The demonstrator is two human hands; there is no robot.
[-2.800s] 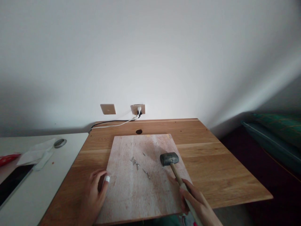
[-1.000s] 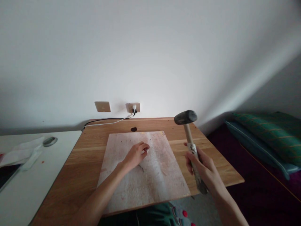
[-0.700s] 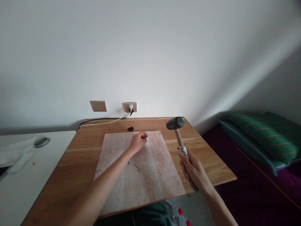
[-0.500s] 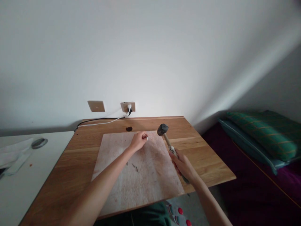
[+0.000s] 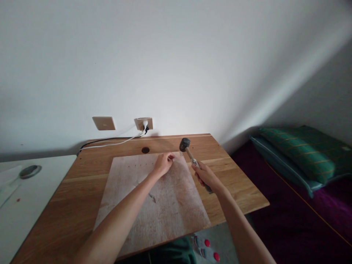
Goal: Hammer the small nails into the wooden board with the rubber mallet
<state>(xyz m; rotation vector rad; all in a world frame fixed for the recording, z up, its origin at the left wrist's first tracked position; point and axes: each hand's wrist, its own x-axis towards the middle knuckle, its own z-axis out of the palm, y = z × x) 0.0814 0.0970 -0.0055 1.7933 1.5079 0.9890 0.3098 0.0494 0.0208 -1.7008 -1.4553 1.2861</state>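
Observation:
My right hand is wrapped round the handle of a mallet with a dark head. The head is raised above the far right part of a pale wooden board. Near the board's far edge, the fingers of my left hand are pinched together at something small and pale that I cannot make out. A row of several small dark dots runs along the board to the left of that hand. Small, thin metal pieces lie on the board beside my left forearm.
The board lies on a wooden table against a wall. Cables run from a wall socket along the back edge. At left, a white table carries a roll of tape. Cushions lie on a purple cover at right.
The mallet and my right hand have moved up and slightly left. My left hand stays at the far part of the board, its fingers now lower. The view has shifted a little right.

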